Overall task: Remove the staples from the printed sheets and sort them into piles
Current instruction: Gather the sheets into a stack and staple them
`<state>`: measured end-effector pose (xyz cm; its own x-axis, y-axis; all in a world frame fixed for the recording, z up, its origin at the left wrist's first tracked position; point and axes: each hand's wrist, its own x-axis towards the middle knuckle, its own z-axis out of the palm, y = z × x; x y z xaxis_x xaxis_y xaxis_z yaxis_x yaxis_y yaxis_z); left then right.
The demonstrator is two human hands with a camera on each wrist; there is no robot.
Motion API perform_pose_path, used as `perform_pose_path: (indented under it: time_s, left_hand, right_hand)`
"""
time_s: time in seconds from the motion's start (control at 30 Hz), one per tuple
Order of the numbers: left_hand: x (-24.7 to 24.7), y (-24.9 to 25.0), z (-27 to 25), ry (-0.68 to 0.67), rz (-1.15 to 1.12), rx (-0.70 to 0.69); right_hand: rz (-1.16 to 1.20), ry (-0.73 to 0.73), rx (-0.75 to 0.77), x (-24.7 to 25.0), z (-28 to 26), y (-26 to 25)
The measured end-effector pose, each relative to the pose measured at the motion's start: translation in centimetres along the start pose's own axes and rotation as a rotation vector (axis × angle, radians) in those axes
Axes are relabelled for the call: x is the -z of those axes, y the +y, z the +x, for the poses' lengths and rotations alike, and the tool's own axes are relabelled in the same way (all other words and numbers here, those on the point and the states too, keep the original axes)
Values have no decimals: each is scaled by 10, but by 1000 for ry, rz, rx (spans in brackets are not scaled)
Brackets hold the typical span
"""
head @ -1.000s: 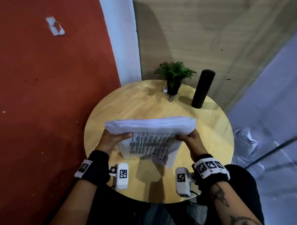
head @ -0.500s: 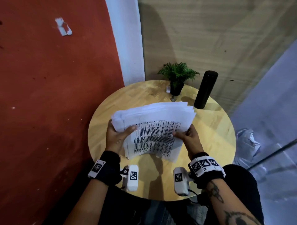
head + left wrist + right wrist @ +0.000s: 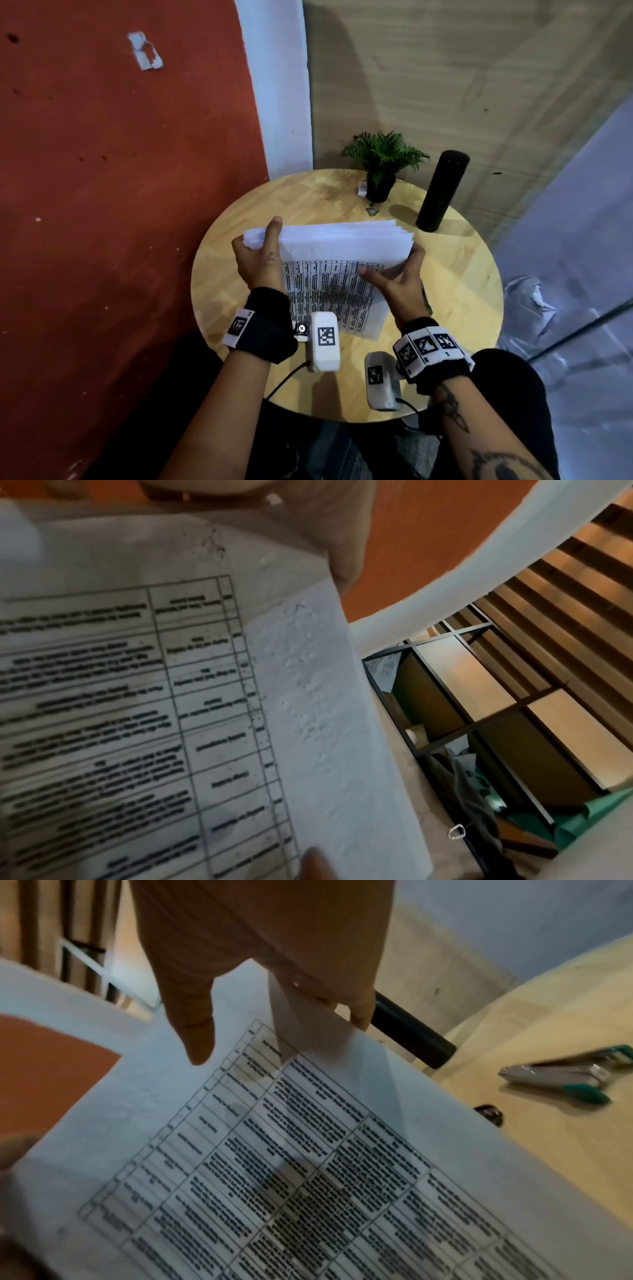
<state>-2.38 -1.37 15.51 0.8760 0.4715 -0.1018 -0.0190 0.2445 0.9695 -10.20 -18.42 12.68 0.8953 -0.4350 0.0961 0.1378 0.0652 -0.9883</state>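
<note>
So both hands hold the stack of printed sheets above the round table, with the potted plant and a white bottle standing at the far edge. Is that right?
Not quite: the bottle is black, not white, as the head view shows. The rest holds: the left hand and right hand hold the stack of printed sheets above the round table, and the potted plant stands at the far edge.

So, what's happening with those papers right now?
Both hands, left hand and right hand, grip the printed sheets above the table. Stapler untouched beside them. Nothing blocking.

black wristbands (image 3: 263, 330) with white coded tags, tattooed right forearm (image 3: 486, 442)
</note>
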Motion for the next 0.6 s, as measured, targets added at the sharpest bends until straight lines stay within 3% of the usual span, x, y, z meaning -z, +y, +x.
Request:
perform_pose_path:
  time_s: [0.07, 0.23, 0.37, 0.6]
  left_hand:
    - [1, -1, -1, -8, 6, -7]
    - [5, -2, -4, -42, -18, -12]
    - [4, -2, -2, -39, 20, 0]
    - [-1, 0, -5, -50, 43, -25]
  right_hand:
    - [-100, 31, 123, -4, 1, -1]
    - [-620, 71, 498, -6, 5, -10]
    - [-874, 39, 551, 0, 7, -10]
    - [-880, 21, 593, 6, 2, -8]
